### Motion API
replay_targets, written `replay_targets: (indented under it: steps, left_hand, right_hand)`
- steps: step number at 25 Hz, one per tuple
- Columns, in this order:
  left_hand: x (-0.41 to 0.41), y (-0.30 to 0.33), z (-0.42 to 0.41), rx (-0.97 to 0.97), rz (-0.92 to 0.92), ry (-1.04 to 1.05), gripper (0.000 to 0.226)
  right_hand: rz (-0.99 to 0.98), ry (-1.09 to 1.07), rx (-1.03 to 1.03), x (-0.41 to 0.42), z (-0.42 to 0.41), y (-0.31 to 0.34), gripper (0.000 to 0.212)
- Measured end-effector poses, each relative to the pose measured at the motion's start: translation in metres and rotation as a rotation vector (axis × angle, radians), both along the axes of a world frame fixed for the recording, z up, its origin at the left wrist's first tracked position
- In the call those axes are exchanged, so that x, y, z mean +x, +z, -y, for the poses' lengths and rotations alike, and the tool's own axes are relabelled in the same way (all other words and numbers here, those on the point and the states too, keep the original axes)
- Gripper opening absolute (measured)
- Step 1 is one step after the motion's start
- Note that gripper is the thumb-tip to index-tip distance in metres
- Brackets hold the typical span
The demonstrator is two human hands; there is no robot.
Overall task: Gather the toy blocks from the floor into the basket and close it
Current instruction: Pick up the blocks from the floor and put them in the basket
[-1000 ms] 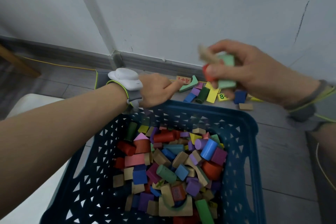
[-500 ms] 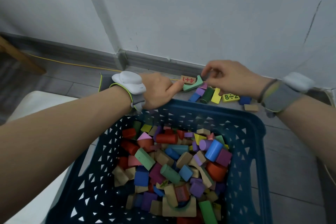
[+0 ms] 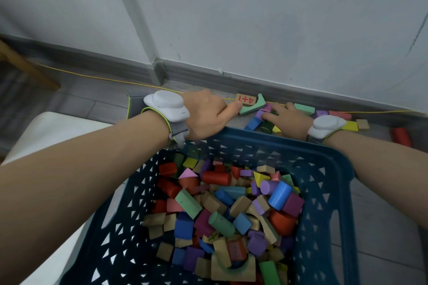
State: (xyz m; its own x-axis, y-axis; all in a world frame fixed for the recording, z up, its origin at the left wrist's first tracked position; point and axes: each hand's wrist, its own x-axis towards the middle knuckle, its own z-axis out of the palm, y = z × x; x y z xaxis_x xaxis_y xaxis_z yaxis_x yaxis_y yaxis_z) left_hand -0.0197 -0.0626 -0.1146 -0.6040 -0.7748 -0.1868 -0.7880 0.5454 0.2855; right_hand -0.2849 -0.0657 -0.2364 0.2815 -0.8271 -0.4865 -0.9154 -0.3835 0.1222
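A dark blue lattice basket [image 3: 335, 164] stands on the floor, holding several coloured toy blocks [image 3: 231, 210]. Beyond its far rim, more blocks lie along the wall: a tan "4+1" block [image 3: 246, 99], a green arch [image 3: 251, 107], a blue block [image 3: 252, 122], a light green block [image 3: 304, 109] and a red cylinder [image 3: 400, 136]. My left hand [image 3: 206, 113] grips the basket's far rim, and its thumb touches the green arch. My right hand [image 3: 286, 118] lies on the floor pile, fingers curled over purple and dark green blocks.
A grey skirting board [image 3: 231, 78] and the wall close off the space right behind the blocks. A thin yellow cable [image 3: 92, 76] runs along the floor. A white cushion [image 3: 46, 127] lies left of the basket, and a wooden leg [image 3: 30, 69] stands at far left.
My right hand carried blocks above the basket, let them fall in, then returned to the floor pile and lowered onto it. My left hand stayed at the rim.
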Motion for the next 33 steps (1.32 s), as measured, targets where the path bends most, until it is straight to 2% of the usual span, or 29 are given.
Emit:
replay_targets:
  steps: [5, 8, 10, 12, 15, 16, 17, 19, 22, 23, 24, 25, 27, 28, 30, 33]
  left_hand:
    - [-0.001, 0.0, 0.0, -0.005, 0.002, -0.012, 0.069]
    - [0.0, 0.001, 0.0, 0.01, 0.0, -0.014, 0.066]
    - [-0.001, 0.003, -0.002, 0.008, 0.004, -0.018, 0.064]
    - [-0.001, 0.002, -0.002, 0.002, 0.009, -0.019, 0.062]
    - [0.002, 0.001, 0.0, 0.014, -0.012, -0.013, 0.065]
    - [0.002, 0.002, 0.0, 0.021, -0.016, -0.023, 0.062]
    - [0.001, 0.004, -0.002, 0.037, -0.025, -0.029, 0.055]
    - [0.0, 0.008, -0.003, 0.053, -0.024, -0.045, 0.048]
    - [0.004, 0.006, 0.002, 0.101, 0.026, -0.051, 0.043]
    - [0.006, 0.005, 0.003, 0.122, 0.041, -0.058, 0.041]
    - [0.007, 0.003, 0.004, 0.12, 0.051, -0.07, 0.042]
    - [0.008, 0.001, 0.005, 0.111, 0.046, -0.063, 0.047]
    - [0.006, -0.002, 0.004, 0.084, -0.023, -0.012, 0.064]
    - [0.005, -0.003, 0.004, 0.06, -0.036, 0.01, 0.068]
    - [0.001, -0.003, 0.003, 0.046, -0.032, 0.012, 0.067]
    - [0.001, -0.001, 0.004, 0.059, -0.022, 0.002, 0.066]
  right_hand:
    - [-0.056, 0.041, 0.038, 0.006, -0.006, -0.008, 0.054]
    - [-0.039, -0.01, 0.117, 0.005, -0.013, -0.008, 0.056]
    - [0.047, -0.094, 0.112, 0.002, -0.019, -0.003, 0.05]
    - [0.371, -0.274, -0.003, -0.001, -0.022, 0.013, 0.035]
    - [1.118, -0.734, -0.039, 0.01, -0.019, 0.077, 0.016]
    - [1.281, -0.799, -0.031, 0.016, -0.019, 0.107, 0.015]
    - [1.356, -0.771, -0.018, 0.022, -0.021, 0.139, 0.017]
    - [1.287, -0.537, 0.037, 0.041, -0.031, 0.188, 0.021]
    - [0.893, -0.132, 0.325, 0.084, -0.062, 0.212, 0.029]
    - [0.774, -0.053, 0.345, 0.098, -0.07, 0.212, 0.034]
    - [0.743, -0.027, 0.302, 0.106, -0.074, 0.208, 0.034]
    - [0.805, -0.066, 0.231, 0.11, -0.072, 0.207, 0.031]
    - [0.98, -0.258, 0.026, 0.097, -0.053, 0.204, 0.02]
    - [0.983, -0.32, -0.067, 0.085, -0.039, 0.198, 0.017]
    - [0.744, -0.331, -0.07, 0.061, -0.008, 0.167, 0.02]
    - [0.239, -0.212, 0.216, 0.047, 0.012, 0.093, 0.052]
